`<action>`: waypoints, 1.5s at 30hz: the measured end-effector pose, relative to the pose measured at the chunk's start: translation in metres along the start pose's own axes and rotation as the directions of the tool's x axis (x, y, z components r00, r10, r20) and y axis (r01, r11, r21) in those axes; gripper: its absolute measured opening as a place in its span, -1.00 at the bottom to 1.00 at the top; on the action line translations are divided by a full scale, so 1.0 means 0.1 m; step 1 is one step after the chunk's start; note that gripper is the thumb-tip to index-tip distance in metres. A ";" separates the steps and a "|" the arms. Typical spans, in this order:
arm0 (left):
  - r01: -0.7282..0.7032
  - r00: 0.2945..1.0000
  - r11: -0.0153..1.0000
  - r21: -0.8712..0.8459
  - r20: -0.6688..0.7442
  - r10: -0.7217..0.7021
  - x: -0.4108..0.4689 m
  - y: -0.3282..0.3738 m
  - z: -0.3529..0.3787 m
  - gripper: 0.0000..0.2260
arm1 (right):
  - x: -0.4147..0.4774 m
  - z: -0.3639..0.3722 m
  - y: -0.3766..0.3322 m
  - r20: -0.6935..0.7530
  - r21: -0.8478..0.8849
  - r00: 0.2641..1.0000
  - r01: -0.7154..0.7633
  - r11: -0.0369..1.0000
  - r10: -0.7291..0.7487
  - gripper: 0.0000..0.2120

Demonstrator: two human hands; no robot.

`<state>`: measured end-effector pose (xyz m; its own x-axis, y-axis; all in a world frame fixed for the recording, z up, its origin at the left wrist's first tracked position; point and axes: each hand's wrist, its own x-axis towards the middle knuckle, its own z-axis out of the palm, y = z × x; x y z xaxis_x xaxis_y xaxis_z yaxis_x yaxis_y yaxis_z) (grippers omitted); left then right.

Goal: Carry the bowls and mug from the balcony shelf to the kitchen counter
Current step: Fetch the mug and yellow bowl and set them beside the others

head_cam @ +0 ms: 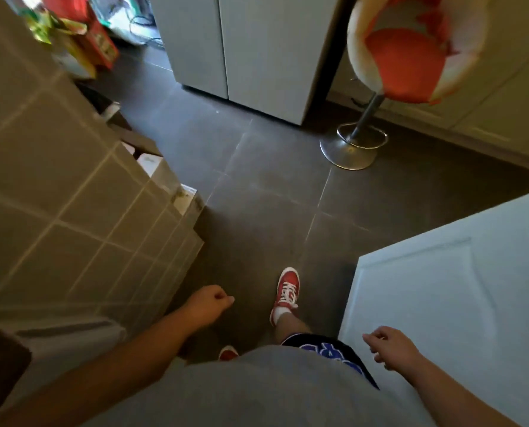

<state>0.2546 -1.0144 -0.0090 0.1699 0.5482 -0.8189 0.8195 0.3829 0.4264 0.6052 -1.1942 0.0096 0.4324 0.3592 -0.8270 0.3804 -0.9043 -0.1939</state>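
Grey shirt fabric [257, 392] fills the bottom of my head view, with black shorts [331, 352] carrying blue lettering just beyond it. I count two hands, both carrying nothing. My left hand [206, 306] hangs over the dark tiled floor [257, 186], its fingers [226, 300] curled loosely inward, nearly together but clamped on nothing. My right hand [391, 346] hovers in front of a white panelled door [442, 288], fingers [371, 340] bent and slightly apart, also gripping nothing.

I see two red shoes: one [286, 292] with white laces stepped forward on the floor, the other [227, 353] only a toe peeking out past the shirt.

A tan tiled wall [56, 195] runs along the left side. One bar stool [411, 53] with an orange seat and cream shell stands on a chrome base [349, 149] at upper right, beside a white cabinet [257, 50]. Coloured boxes [84, 35] are piled at upper left, too blurred to count.

No bowls or mug appear anywhere in this view, so I cannot tell where they are.
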 end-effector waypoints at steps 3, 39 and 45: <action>0.030 1.000 1.000 -0.001 0.004 -0.030 0.28 0.38 -0.18 -0.88 | 0.39 -0.28 -0.16 0.041 0.018 0.998 -0.055 0.998 0.055 -0.75; 0.060 0.987 0.997 -0.055 -0.148 -0.067 3.50 3.13 -3.78 -0.78 | 3.16 -2.91 -5.61 0.072 -0.235 0.993 0.105 0.966 -0.091 -0.81; 0.153 0.970 0.978 -0.139 -0.170 -0.176 3.93 3.44 -4.26 -0.76 | 4.02 -3.19 -6.67 0.118 -0.279 0.983 0.168 0.946 -0.140 -0.76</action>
<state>0.3702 -0.3501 -0.0201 -0.0727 0.5907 -0.8036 0.7517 0.5620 0.3451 0.7866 -0.3730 -0.0256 0.2757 0.4527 -0.8480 0.6601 -0.7305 -0.1754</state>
